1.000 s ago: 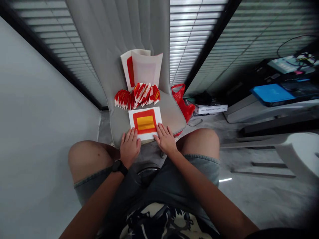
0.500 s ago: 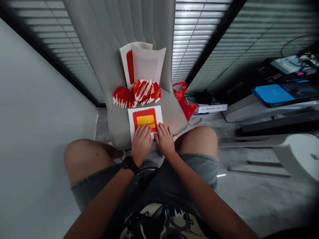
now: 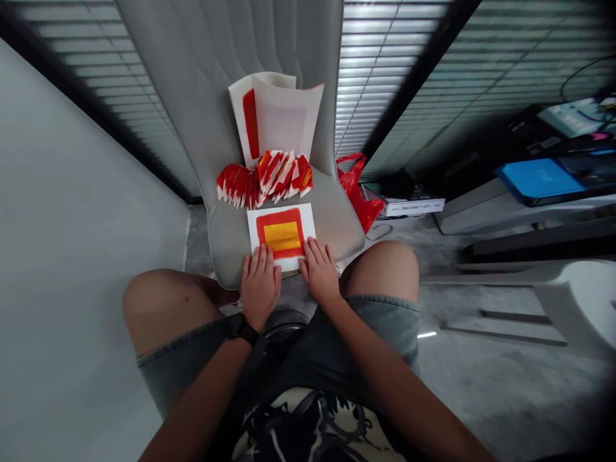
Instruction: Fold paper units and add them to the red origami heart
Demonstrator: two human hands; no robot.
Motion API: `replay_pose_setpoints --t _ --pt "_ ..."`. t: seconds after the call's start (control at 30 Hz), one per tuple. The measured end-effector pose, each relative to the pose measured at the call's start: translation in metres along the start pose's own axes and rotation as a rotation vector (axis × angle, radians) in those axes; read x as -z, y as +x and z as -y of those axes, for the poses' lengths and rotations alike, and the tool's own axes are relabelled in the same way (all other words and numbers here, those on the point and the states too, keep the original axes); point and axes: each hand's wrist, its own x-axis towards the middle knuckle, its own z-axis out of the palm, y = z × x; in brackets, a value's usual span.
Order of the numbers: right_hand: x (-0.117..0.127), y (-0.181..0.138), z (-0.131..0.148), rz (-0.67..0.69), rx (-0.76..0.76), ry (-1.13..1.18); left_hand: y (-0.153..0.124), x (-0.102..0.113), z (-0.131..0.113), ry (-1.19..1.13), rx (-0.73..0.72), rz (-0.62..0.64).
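A white paper sheet point(image 3: 282, 237) printed with a red square frame and a yellow centre lies flat on the grey chair seat point(image 3: 332, 215). My left hand point(image 3: 260, 287) rests flat on the sheet's lower left edge, and my right hand point(image 3: 320, 271) rests on its lower right edge. Neither hand grips it, and both sets of fingers are spread. Behind the sheet sits a row of folded red-and-white paper pieces point(image 3: 264, 181). Further back, larger white sheets with red marks point(image 3: 286, 119) lean against the chair back point(image 3: 216, 70).
A red plastic bag point(image 3: 355, 196) lies beside the chair, next to a white box point(image 3: 411, 206). A blue device point(image 3: 539, 178) sits on white furniture at the right, with a curved white object point(image 3: 580, 301) below it. Window blinds fill the back, and a wall runs along the left.
My left hand has slid back and to the left, from the middle of the sheet to its lower edge, uncovering more of the red frame. My right hand has barely moved.
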Motion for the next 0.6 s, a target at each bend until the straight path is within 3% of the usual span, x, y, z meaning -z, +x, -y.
replay_pose_setpoints --t 0.6 --pt "0.0074 0.0022 0.0021 0.003 0.040 -0.069 -0.0033 -0.0001 0.0021 0.044 -0.007 -0.050"
